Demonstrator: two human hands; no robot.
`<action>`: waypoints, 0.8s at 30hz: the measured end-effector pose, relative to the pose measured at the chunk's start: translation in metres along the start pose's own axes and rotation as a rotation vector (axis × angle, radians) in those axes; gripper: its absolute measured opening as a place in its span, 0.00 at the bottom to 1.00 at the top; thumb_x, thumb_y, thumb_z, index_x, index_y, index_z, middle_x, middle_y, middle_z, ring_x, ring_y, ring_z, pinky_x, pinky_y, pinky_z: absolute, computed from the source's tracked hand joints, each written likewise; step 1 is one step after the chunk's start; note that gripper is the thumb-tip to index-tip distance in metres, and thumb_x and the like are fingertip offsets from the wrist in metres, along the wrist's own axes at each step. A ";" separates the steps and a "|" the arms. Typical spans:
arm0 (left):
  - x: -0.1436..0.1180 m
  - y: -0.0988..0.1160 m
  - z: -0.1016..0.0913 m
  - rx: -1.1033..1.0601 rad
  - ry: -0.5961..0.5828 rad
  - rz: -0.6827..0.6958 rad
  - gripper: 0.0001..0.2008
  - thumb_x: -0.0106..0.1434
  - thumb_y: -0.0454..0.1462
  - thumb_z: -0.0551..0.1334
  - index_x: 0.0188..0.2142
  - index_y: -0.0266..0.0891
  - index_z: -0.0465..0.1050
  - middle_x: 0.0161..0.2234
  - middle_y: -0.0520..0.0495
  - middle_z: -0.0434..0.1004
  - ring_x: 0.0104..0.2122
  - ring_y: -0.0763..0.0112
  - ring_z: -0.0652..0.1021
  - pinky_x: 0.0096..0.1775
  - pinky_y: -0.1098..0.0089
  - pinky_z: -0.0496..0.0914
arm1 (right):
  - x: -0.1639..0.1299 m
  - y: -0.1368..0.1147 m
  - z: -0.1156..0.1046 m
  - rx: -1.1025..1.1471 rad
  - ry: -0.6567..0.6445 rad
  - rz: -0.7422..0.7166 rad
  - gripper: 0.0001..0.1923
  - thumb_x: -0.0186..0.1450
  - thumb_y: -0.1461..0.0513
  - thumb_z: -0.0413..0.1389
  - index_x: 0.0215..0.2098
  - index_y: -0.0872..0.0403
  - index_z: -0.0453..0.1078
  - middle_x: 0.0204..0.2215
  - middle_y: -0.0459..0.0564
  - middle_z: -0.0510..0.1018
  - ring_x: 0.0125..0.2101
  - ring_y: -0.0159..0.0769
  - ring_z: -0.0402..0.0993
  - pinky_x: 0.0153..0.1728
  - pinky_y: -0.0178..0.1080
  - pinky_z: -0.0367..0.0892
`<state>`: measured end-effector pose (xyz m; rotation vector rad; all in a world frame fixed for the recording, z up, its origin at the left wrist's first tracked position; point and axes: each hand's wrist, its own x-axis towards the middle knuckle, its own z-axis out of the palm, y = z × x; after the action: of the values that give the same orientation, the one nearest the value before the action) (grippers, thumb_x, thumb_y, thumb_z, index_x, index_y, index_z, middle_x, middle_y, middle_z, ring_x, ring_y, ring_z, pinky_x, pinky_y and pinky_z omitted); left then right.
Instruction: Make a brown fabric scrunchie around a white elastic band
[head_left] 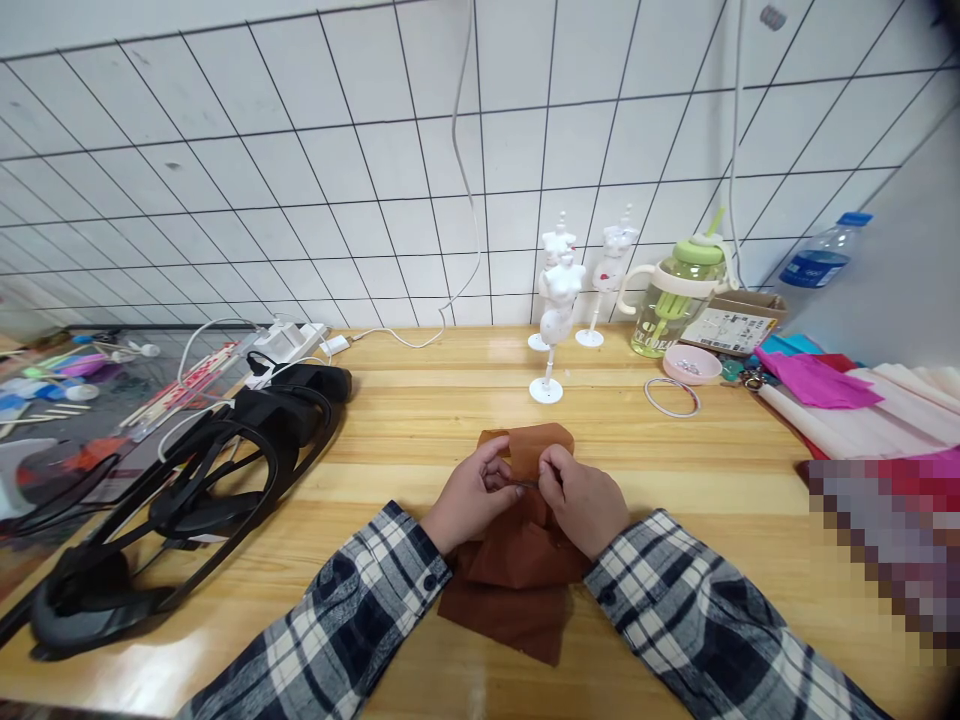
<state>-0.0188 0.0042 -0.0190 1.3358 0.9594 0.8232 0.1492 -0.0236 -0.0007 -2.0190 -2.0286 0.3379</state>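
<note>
A piece of brown fabric (pixel 517 555), folded and bunched, lies on the wooden table between my forearms. Its upper end, a lighter orange-brown, stands up a little at my fingers. My left hand (pixel 474 497) grips the left side of the cloth with thumb and fingers. Close beside it, my right hand (pixel 583 498) pinches the same cloth from the right, fingers curled in. A thin dark line shows between the fingertips; I cannot make out what it is. Beyond the cloth stands a small white dress form (pixel 559 310) on a round base.
Two more dress forms (pixel 613 265) stand behind. To the right are a green-lidded jug (pixel 675 300), a pink bowl (pixel 691 366), a hoop (pixel 672 412), a water bottle (pixel 821 260) and coloured fabrics (pixel 892 400). A black headset-like device (pixel 217 470) and a power strip (pixel 289 345) lie left.
</note>
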 end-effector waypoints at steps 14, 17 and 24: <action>-0.002 0.000 0.005 -0.012 -0.006 -0.016 0.34 0.51 0.33 0.68 0.56 0.36 0.60 0.32 0.52 0.69 0.32 0.75 0.73 0.38 0.71 0.68 | -0.001 0.000 0.004 0.034 0.005 -0.011 0.11 0.69 0.59 0.44 0.36 0.51 0.66 0.25 0.45 0.76 0.22 0.31 0.65 0.23 0.36 0.40; -0.002 -0.001 0.005 0.008 0.019 -0.007 0.35 0.50 0.33 0.69 0.56 0.35 0.60 0.31 0.53 0.68 0.30 0.76 0.72 0.36 0.72 0.67 | -0.001 -0.001 0.002 0.020 -0.010 -0.004 0.11 0.70 0.59 0.43 0.37 0.51 0.66 0.25 0.45 0.76 0.22 0.32 0.65 0.23 0.36 0.40; -0.003 -0.001 0.005 0.032 0.015 -0.008 0.35 0.50 0.32 0.69 0.57 0.35 0.59 0.30 0.54 0.67 0.29 0.77 0.71 0.35 0.72 0.67 | 0.000 -0.002 -0.002 0.012 -0.023 0.021 0.10 0.70 0.59 0.44 0.36 0.51 0.66 0.25 0.45 0.76 0.22 0.31 0.64 0.23 0.35 0.40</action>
<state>-0.0156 -0.0002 -0.0195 1.3542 0.9931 0.8159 0.1474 -0.0240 0.0016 -2.0391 -2.0156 0.3781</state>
